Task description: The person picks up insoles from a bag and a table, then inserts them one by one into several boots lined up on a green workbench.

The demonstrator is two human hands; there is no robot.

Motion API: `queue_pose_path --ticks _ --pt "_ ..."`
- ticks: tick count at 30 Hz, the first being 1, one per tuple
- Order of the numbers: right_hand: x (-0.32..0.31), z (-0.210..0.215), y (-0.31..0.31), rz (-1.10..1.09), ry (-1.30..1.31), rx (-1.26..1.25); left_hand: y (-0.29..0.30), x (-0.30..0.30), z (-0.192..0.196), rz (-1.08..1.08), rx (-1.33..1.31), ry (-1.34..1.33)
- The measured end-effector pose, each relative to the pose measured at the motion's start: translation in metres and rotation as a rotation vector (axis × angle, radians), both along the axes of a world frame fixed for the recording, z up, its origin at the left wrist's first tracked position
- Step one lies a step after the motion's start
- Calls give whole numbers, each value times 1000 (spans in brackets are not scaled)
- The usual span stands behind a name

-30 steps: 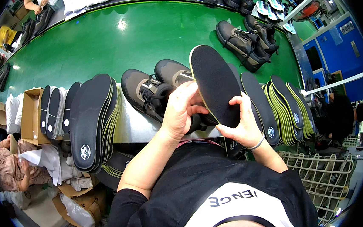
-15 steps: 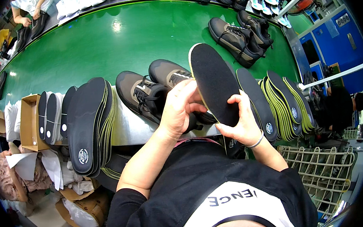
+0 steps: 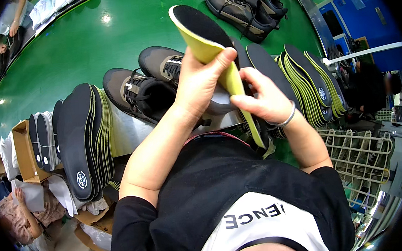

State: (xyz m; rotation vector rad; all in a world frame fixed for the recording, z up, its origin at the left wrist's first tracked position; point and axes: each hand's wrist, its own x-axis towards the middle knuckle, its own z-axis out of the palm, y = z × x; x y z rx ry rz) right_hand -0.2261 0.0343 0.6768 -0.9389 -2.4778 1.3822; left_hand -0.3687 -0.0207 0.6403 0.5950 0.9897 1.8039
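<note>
Gripping one long insole (image 3: pixel 231 79) just above the middle of the frame, my left hand (image 3: pixel 202 80) is closed around it, thumb laid across. Its black face shows at the upper end, its yellow-green side below, and it slants down toward the lower right. Beside it, my right hand (image 3: pixel 269 100) has its thumb against the insole's lower half; I cannot tell whether the fingers grip it. Left of centre, near my left wrist, sit a brown-and-black shoe (image 3: pixel 121 90) and its mate (image 3: pixel 156 63), both laced. An insole stack (image 3: pixel 81 135) stands at the left of the frame, more stacked insoles (image 3: pixel 302 91) at the right. Toward the upper right, another pair of shoes (image 3: pixel 239 13) rests on the green tabletop (image 3: pixel 86 45).
</note>
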Motion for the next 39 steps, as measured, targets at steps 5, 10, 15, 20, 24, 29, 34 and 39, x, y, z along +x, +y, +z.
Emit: queue_pose_path --ticks 5,10,15,20,24,29,34,39 --pt "48 12 25 -313 192 -404 -17 8 -29 -9 -306 981" --pt "55 14 24 -366 226 -597 -28 33 -54 -297 -572 1700" --pt "50 -1 16 -275 56 -568 -24 19 -59 -443 -603 1584" --pt "59 2 26 -229 -15 -602 -21 8 -39 -135 -107 839" --pt "74 9 26 -189 -64 -510 -10 -41 -32 81 -348 624" --pt "88 21 24 -56 -311 -604 -16 -15 -44 143 -424 1439" --pt "59 29 33 17 -452 -629 -5 -10 -77 309 -284 1470" --pt "19 7 37 233 -612 -270 5 -31 -73 288 -322 910"
